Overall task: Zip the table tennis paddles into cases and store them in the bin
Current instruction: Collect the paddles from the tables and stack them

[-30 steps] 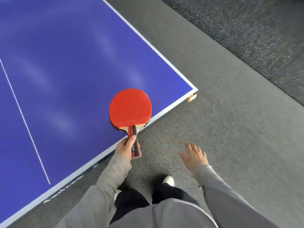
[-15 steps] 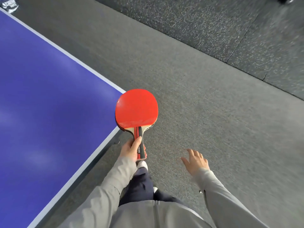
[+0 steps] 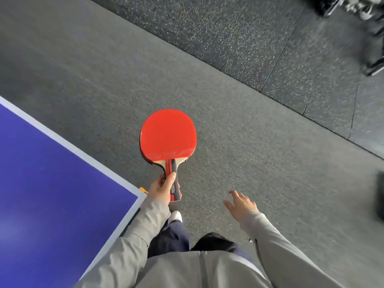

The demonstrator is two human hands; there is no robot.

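A red-faced table tennis paddle [image 3: 168, 138] is held upright-ish in front of the body by the left hand [image 3: 163, 189], w/ the grip closed round the handle, thumb laid along its front. A second paddle seems stacked behind it, judging by a dark edge at the blade's left rim, but that can't be told for sure. The right hand [image 3: 241, 205] is empty, fingers spread & relaxed, held out low beside the body. Compared w/ a sec ago, the paddle is no longer seen over the blue surface [image 3: 52, 183]; it is now carried over grey floor [image 3: 249, 152], and only the surface's near corner is left in view at lower left. The view has been swung away from the surface, so a walk toward another spot is suggested. Blurred dark equipment [image 3: 353, 9] is seen at top right, and a dark object [image 3: 380, 196] at the right edge; neither can be identified. No case or bin is in view, so the task is judged early: cases must be reached first, then zipping, then storing.
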